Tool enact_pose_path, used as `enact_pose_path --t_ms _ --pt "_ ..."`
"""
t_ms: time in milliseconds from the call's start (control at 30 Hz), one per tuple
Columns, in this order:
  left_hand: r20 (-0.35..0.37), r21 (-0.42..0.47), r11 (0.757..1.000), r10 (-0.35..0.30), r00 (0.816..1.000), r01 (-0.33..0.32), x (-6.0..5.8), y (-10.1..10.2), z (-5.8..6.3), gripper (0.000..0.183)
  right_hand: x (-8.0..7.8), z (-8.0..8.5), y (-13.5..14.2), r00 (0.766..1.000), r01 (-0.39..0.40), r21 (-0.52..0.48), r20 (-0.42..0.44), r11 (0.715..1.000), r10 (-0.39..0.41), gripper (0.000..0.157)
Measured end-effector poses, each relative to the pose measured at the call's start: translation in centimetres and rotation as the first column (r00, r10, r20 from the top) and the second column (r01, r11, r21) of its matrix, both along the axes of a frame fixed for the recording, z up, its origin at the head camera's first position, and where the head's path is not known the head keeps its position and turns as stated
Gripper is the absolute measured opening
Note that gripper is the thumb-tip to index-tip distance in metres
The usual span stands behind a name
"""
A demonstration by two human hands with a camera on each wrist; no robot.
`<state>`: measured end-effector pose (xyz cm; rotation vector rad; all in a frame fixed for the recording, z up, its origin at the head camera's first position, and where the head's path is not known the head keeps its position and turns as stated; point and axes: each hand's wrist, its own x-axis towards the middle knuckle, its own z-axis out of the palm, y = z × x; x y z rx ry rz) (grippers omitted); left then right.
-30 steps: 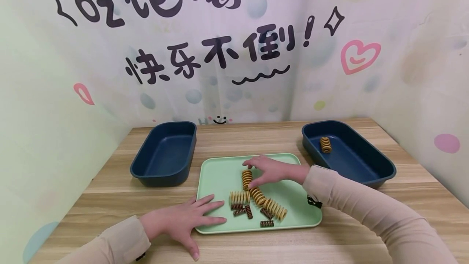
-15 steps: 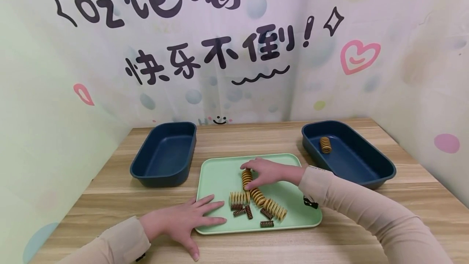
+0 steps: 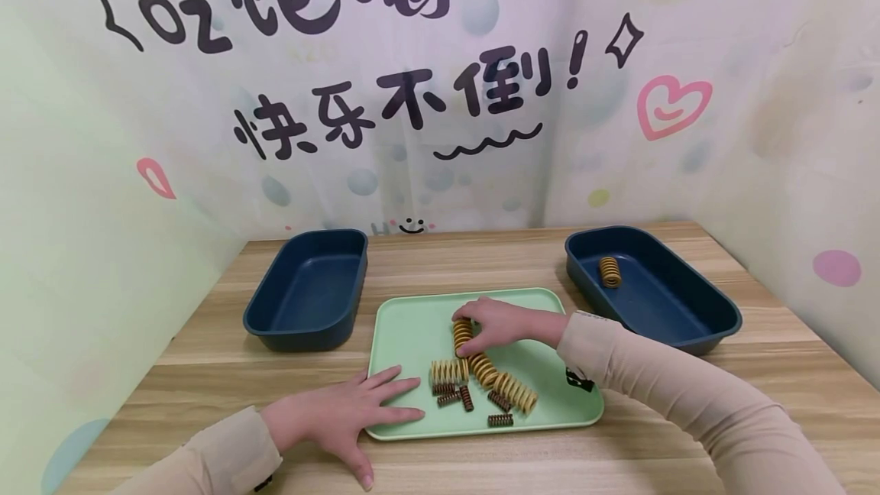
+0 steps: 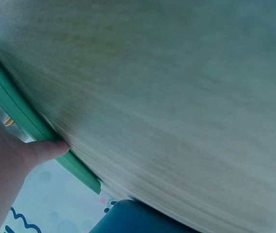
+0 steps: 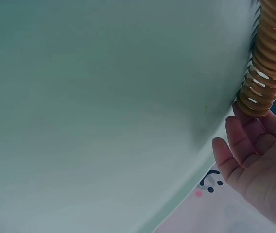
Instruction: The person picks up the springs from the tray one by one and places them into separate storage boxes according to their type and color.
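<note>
My right hand [image 3: 500, 323] reaches over the pale green tray [image 3: 406, 319] and grips a yellow coil spring [image 3: 463, 337] end to end, thumb at its near end and fingers at its far end. In the right wrist view, fingertips touch the end of that spring [image 5: 257, 99]. Several more yellow springs lie close by, one [image 3: 450, 370] to the left and another [image 3: 516, 392] to the right. Small dark brown springs [image 3: 500, 420] are scattered near the tray's front. My left hand [image 3: 344, 415] rests with spread fingers over the tray's left front corner, thumb on the table.
A dark blue bin [image 3: 309, 281] stands at the back left, with nothing visible inside. At the back right, a second blue bin [image 3: 660, 296] holds one yellow spring [image 3: 609, 272]. A printed curtain [image 3: 412, 174] hangs behind the wooden table [image 3: 440, 250].
My right hand has shifted slightly left, and its thumb and fingers have closed onto the ends of the yellow spring. My left hand stays in place.
</note>
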<state>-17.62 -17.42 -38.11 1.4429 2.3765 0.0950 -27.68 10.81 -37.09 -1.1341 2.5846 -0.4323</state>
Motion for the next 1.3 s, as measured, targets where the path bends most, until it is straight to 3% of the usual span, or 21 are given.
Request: enact_pose_path --t_ms 467,1067,1300 --pt "0.0 0.002 1.0 0.001 1.0 -0.001 0.06 -0.01 0.04 0.09 0.13 0.32 -0.22 0.998 -0.041 -0.03 -0.046 0.999 0.04 0.053" --pt "0.021 0.002 1.0 0.004 1.0 -0.004 -0.08 -0.14 -0.05 0.089 0.1 0.15 -0.22 1.0 0.024 -0.036 0.019 0.999 -0.023 0.06" --pt "0.031 0.004 1.0 0.005 1.0 -0.005 -0.11 -0.12 -0.07 0.089 -0.02 -0.28 -0.5 0.999 0.027 -0.006 -0.019 1.0 -0.027 0.06"
